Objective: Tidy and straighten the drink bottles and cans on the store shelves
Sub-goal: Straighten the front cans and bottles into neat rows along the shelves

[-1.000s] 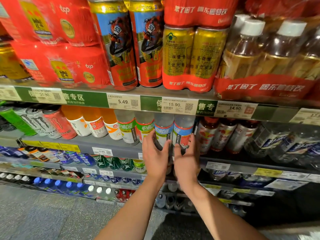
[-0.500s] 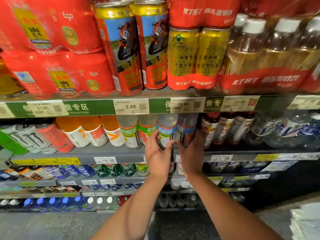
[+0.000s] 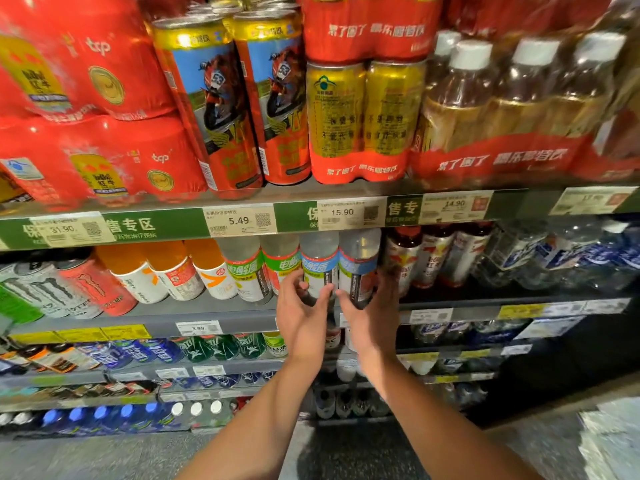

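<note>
Second shelf, twelve o'clock — my left hand (image 3: 302, 315) grips one blue-label bottle (image 3: 318, 268), my right hand (image 3: 372, 311) grips its three-o'clock neighbour (image 3: 358, 265).

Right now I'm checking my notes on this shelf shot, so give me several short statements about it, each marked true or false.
1. The left hand grips the blue-label bottle. True.
2. The right hand hangs idle below the shelf. False: it holds the neighbouring blue-label bottle.
3. Orange drink bottles stand left of the green-label bottles. True.
4. The tall motorcycle cans sit on the same shelf as the hands. False: one shelf above.
</note>
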Tool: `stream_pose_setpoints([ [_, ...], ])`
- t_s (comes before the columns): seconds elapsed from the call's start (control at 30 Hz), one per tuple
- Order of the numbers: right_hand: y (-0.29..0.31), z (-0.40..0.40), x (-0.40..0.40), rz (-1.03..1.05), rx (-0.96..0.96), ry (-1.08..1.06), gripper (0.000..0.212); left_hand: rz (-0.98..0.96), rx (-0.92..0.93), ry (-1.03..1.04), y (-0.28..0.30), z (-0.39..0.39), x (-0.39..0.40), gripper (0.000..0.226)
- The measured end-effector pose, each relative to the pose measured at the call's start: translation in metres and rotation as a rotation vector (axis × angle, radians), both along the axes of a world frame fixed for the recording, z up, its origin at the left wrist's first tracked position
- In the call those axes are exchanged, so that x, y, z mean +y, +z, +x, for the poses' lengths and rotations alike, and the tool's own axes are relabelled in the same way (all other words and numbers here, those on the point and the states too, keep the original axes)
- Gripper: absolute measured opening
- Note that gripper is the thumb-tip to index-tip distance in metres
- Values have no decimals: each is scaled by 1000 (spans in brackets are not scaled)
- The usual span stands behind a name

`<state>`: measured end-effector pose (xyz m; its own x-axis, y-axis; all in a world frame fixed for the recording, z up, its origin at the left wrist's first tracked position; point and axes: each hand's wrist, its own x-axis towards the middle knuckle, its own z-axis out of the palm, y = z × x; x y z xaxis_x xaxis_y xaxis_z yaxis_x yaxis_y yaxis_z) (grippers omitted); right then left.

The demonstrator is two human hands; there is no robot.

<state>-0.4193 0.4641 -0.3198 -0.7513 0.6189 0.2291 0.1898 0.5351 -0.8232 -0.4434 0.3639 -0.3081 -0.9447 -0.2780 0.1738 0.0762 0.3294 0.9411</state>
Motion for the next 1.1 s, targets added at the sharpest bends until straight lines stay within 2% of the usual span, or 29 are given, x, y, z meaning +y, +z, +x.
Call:
stream_pose_setpoints([
  [0.13,-2,-5,0,234,-20,-75,71,19,45,42,-1,1,5,46],
  [0.27,-5,-6,10,24,3,4,65,8,54,81,-3,2,10,44],
  [0.37,-11,-6,14,98,84,58,63,16,48,117,-3,4,14,41],
  [0.5,-14,4,20,52,116,72,44,32,67,154,-6,10,20,34],
  [0.6,-16,20,33,125,218,80,29,70,95,135,-4,19,28,32],
  [0.73,-13,41,56,52,224,31,30,135,60,30,-1,33,45,28],
  [0.87,-6,54,85,29,217,-17,28,1,227,-50,-3,38,68,27],
  [1.03,5,46,125,3,167,-88,39,134,49,-187,-7,35,102,52],
  [1.1,11,41,141,3,166,-86,47,121,7,-224,-7,31,117,61],
])
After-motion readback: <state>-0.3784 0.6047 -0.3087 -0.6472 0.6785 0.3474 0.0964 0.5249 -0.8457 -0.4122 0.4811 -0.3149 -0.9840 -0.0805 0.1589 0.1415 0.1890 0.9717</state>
